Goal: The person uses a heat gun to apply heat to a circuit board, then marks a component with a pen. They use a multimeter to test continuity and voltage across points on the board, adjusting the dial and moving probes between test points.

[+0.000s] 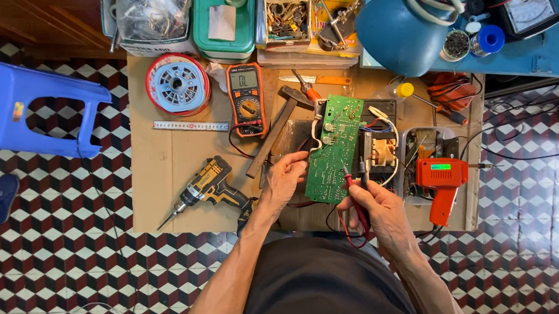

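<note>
Checkered red, white and black floor tiles surrounded a low cardboard-covered work surface (159,182), seen from the single head view.

The left hand (286,177) was closed on the left edge of a green circuit board (331,151), thumb and fingers pinching it. The board stood tilted over an opened device housing (378,147) with wires. The right hand (376,203) was closed around two multimeter probes, a red probe (350,183) and a black probe (363,169), their tips at the board's lower right edge. Both hands sat just beside each other, with the board between and above them.

An orange multimeter (246,97) lay left of the board, its leads trailing toward the hands. A hammer (278,131) lay diagonally between meter and board, touching the housing corner. A yellow cordless drill (207,186) rested near the left wrist. An orange soldering gun (441,186) lay right of the housing. A wire spool (177,84) and a ruler (190,126) sat farther left. A blue lamp shade (403,25) overhung the rear of the surface, covering what lay under it. A blue plastic stool (1,102) stood on the floor at left.

Contact between the probe tips and the board could not be made out. Contents of the parts trays (287,13) at the rear were too small to tell. The person's torso hid the near edge of the surface.
</note>
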